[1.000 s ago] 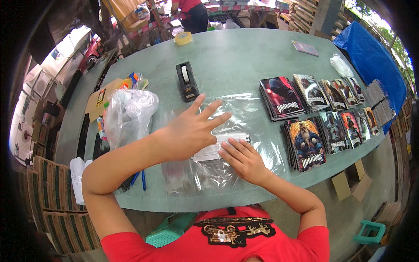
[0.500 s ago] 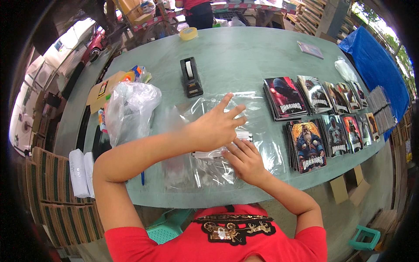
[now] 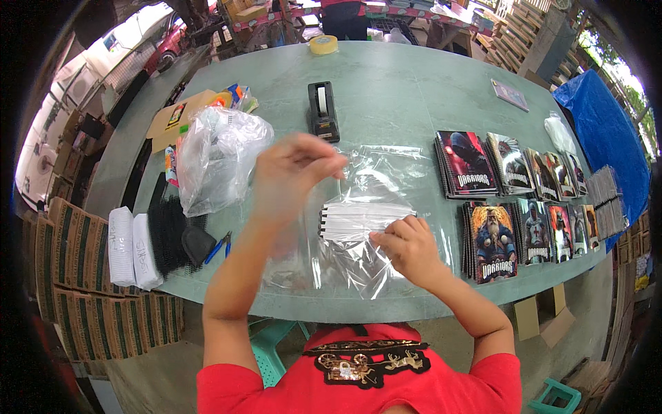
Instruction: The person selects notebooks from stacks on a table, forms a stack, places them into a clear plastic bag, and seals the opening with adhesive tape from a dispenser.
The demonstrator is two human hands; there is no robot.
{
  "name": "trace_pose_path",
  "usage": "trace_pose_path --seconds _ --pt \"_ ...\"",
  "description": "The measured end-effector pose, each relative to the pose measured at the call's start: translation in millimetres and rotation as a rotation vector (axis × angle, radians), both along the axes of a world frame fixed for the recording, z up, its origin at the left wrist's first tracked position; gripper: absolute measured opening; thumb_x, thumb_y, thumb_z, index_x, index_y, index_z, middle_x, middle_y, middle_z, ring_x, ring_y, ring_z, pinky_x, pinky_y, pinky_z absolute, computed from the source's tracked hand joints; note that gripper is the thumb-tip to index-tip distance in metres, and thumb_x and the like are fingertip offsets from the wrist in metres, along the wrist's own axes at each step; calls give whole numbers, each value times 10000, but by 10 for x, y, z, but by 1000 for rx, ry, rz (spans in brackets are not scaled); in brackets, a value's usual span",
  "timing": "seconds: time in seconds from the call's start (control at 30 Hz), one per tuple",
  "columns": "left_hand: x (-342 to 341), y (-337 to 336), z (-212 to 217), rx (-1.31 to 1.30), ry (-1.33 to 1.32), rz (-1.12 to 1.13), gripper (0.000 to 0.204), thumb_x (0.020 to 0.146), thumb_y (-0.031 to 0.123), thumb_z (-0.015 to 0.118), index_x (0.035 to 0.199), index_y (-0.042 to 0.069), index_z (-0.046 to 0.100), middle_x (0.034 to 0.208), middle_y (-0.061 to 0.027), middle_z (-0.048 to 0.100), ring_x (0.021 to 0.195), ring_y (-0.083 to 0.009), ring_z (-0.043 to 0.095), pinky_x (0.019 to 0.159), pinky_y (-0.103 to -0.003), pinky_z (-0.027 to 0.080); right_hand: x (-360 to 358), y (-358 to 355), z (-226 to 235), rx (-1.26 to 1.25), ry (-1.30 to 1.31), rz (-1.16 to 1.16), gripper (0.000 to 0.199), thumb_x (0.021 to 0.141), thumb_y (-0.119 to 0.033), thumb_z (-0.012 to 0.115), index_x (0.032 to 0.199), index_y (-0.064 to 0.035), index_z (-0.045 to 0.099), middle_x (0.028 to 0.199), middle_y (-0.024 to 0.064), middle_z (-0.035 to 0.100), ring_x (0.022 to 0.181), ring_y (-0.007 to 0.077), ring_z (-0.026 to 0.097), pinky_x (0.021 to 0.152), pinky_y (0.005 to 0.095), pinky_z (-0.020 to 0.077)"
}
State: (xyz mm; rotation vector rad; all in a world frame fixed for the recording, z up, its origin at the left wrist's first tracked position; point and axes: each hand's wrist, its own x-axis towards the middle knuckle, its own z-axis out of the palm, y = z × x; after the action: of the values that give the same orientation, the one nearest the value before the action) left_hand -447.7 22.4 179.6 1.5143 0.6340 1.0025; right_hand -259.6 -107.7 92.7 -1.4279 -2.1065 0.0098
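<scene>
A stack of thin items with white edges (image 3: 365, 219) lies in front of me, covered by a crinkled clear plastic sheet (image 3: 386, 169). My right hand (image 3: 410, 248) presses the plastic at the stack's near right corner, fingers curled together. Raised over the sheet's left side is my left hand (image 3: 296, 169), slightly blurred. Its thumb and forefinger meet in a pinch near the sheet's far left corner; what lies between them cannot be made out. Beyond that hand stands a black tape dispenser (image 3: 323, 112) with a roll in it.
Spiral notebooks with illustrated covers (image 3: 491, 238) stand in two rows of piles at right. At left are a clear plastic bag (image 3: 221, 159), white bundles (image 3: 123, 248), black binding strips (image 3: 172, 238) and blue-handled pliers (image 3: 219, 247). A tape roll (image 3: 323, 45) lies at the far edge.
My left hand has lifted off the stack and moved left, its spread fingers closing to a pinch. The right hand stays at the stack. The view has shifted, uncovering the stack's edges.
</scene>
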Motion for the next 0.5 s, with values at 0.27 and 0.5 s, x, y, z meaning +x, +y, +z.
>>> trace_pose_path --seconds 0.27,0.5 --pt "16 -343 -848 844 406 165 832 514 309 809 1244 143 448 1257 -159 416 1124 -283 438 963 -423 307 192 247 305 -557 442 153 308 836 -322 546 842 -29 638 750 120 523 728 300 520 666 402 416" --pt "170 32 -830 203 649 -201 611 551 266 795 1086 57 586 971 -157 599 906 -263 568 776 -323 450 95 284 98 176 368 -333 572 501 -251 847 965 -16 609 902 127 542 807 284 549 763 340 443"
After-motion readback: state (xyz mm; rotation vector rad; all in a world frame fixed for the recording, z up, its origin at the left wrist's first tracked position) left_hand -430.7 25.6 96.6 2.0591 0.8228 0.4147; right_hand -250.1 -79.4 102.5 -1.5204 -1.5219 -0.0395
